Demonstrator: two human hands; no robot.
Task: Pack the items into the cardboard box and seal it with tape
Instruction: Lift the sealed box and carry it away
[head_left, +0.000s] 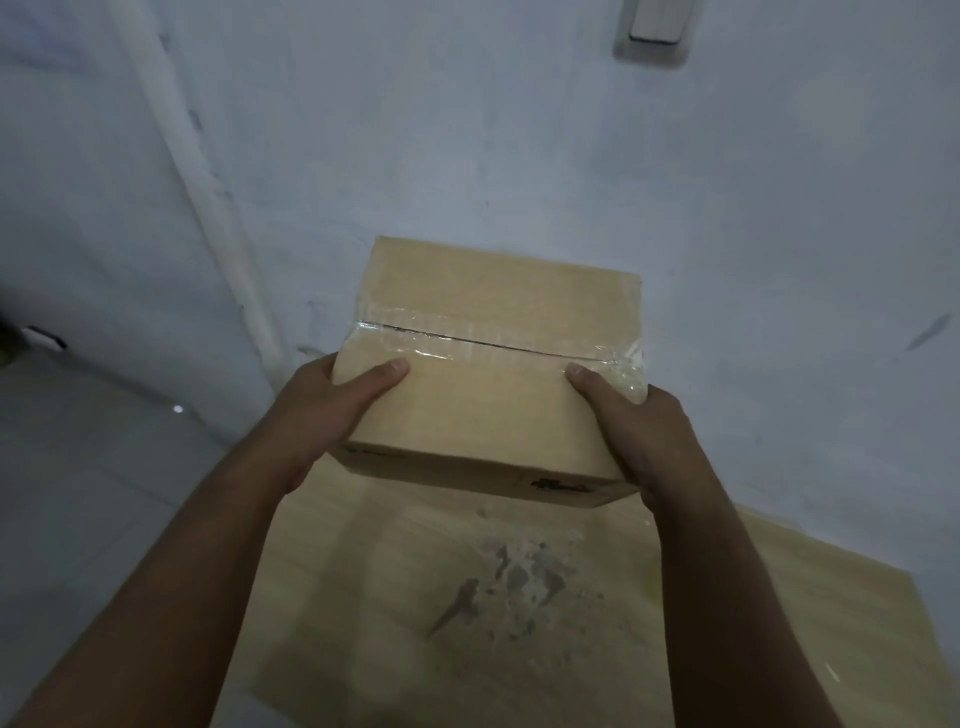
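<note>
Illumination is dim and bluish; detail is soft throughout. Glare marks the clear tape (467, 340), and the frame darkens toward 7 o'clock. Wide-angle distortion bends the wall pipe (205, 208) at 10 o'clock.

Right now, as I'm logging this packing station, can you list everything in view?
cardboard box: one, tan, between both grips, at the table's far end
tape: one strip, clear, along the box's top seam
table: one, light wood, under the box, with a grey stain in its middle
wall: one, pale bluish-white, behind
pipe: one, white, running down the wall at left
switch: one, white, on the wall, top right
floor: pale tiles, left
left grip: one bare hand, holds the box's left side, thumb on top
right grip: one bare hand, holds the box's right side, thumb on top
</note>
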